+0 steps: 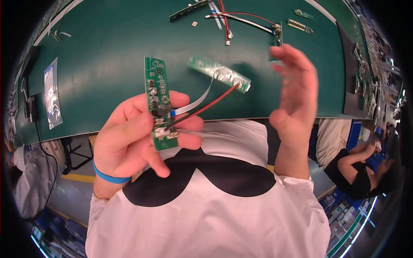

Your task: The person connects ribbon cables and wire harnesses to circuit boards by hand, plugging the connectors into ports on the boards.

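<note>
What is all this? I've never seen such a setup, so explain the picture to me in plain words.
There is no machine here, only a person's bare hands. The single picture comes from a wide fisheye camera on their head, looking down, so straight edges bend and the wearer's white top fills the lower part.

The left hand holds a green circuit board in its fingers. A white ribbon cable and red and black wires join it to a second board, blurred; I can't tell whether that one touches the table. The right hand is open, near a small wired board.

On the green table lie more boards, loose cables and a silvery packet.
</note>
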A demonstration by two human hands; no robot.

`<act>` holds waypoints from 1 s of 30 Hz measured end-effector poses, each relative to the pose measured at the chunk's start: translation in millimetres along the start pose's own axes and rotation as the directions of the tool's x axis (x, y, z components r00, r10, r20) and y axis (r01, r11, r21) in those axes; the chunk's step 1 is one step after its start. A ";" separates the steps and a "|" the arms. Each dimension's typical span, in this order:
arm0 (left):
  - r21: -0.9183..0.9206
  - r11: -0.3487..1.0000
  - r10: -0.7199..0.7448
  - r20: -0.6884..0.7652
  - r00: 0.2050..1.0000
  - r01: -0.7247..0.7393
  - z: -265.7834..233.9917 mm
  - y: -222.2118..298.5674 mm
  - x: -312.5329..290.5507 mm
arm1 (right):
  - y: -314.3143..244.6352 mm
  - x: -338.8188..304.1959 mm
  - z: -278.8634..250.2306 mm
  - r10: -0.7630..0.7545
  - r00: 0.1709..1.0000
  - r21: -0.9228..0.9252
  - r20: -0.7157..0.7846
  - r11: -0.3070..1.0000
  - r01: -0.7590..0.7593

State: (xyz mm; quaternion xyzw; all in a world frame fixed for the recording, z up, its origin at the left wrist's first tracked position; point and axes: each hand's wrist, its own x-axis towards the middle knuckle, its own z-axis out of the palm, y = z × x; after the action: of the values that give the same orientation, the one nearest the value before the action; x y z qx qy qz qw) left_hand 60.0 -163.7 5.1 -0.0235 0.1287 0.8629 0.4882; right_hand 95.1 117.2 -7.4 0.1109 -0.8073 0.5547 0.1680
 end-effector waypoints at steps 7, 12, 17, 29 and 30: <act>-0.267 0.961 -0.026 0.179 0.983 0.074 -8.1 -7.9 0.3 | -2.5 -1.7 18.9 0.155 0.956 0.591 0.250 0.758 -0.277; -0.313 0.945 -0.026 0.202 0.979 0.090 -8.6 -14.3 1.5 | -5.6 10.8 21.2 0.236 0.921 0.637 0.311 0.668 -0.386; -0.385 0.915 -0.055 0.179 0.982 0.121 -5.0 -16.0 2.8 | -2.1 12.6 16.2 0.278 0.899 0.663 0.338 0.607 -0.437; 0.359 0.933 0.107 -0.195 0.975 -0.031 26.3 -11.0 41.1 | -22.0 15.6 -46.2 0.316 0.945 0.569 0.085 0.763 -0.306; 0.414 0.910 0.070 -0.207 0.976 0.022 29.5 -11.6 49.1 | -27.7 16.5 -50.4 0.362 0.930 0.581 0.063 0.745 -0.329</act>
State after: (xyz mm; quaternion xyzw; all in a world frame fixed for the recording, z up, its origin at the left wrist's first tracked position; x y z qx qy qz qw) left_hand 46.7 -109.7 23.1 -0.0122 0.3615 0.8141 0.4543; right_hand 97.6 154.4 39.4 -0.0094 -0.6000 0.7988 0.0422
